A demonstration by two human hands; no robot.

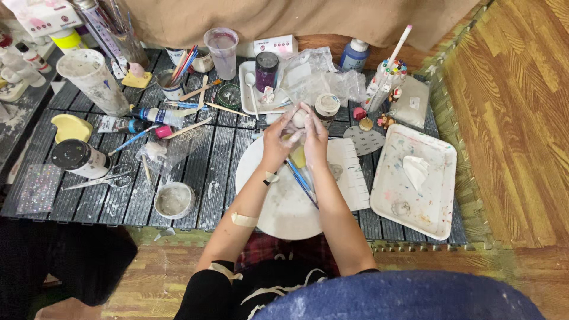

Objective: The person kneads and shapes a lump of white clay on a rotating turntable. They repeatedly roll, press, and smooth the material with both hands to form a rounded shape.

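Observation:
Both hands meet above the far rim of a round white plate (284, 207) on the dark slatted table. My left hand (277, 142) and my right hand (314, 137) together pinch a small pale lump of clay (300, 118) between their fingertips. A yellowish piece (298, 156) shows between the palms just under it. A blue-handled brush (301, 181) lies slantwise on the plate below my right wrist. A small jar with a pale lid (326, 106) stands right behind my right hand.
A white rectangular tray (415, 184) with a crumpled tissue sits to the right, a ruled white sheet (352, 175) beside the plate. Left of the plate are a small grey bowl (174, 200), scissors (106, 178), a black-capped can (80, 158), brushes, sticks and cups.

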